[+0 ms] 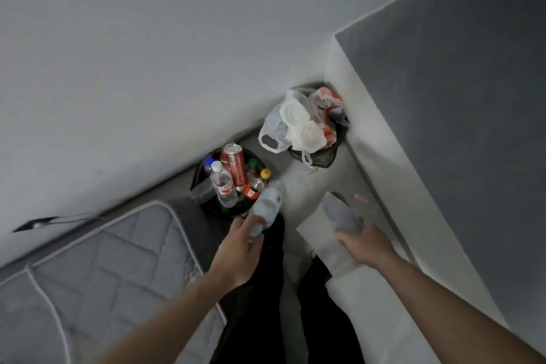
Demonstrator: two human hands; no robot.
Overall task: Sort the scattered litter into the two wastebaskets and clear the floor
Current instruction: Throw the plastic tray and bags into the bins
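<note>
While both hands are loaded, the step in hand appears to be dropping a bottle into the near wastebasket [206, 204], the dark bin used here as landmark. The left hand [240, 251] grips a pale, blurred plastic bottle [267, 205] by its lower end, its top just over that bin's rim on the side nearest the person. The right hand [365, 241], off to the right of the bin, has its fingers curled round a second pale item [339, 213]; blur prevents telling whether it is a bottle. In my judgement, the release should come only once the bottle is fully over the opening, since the bin is heaped and a glancing drop could roll off. Count: two wastebaskets; the landmark bin holds one red can [235, 165] and at least four bottles. The far wastebasket [322, 158], beyond and right of it, holds bags and wrappers, uncountable. One small pink scrap [361, 197] lies on the floor [298, 186], right of the bin.
</note>
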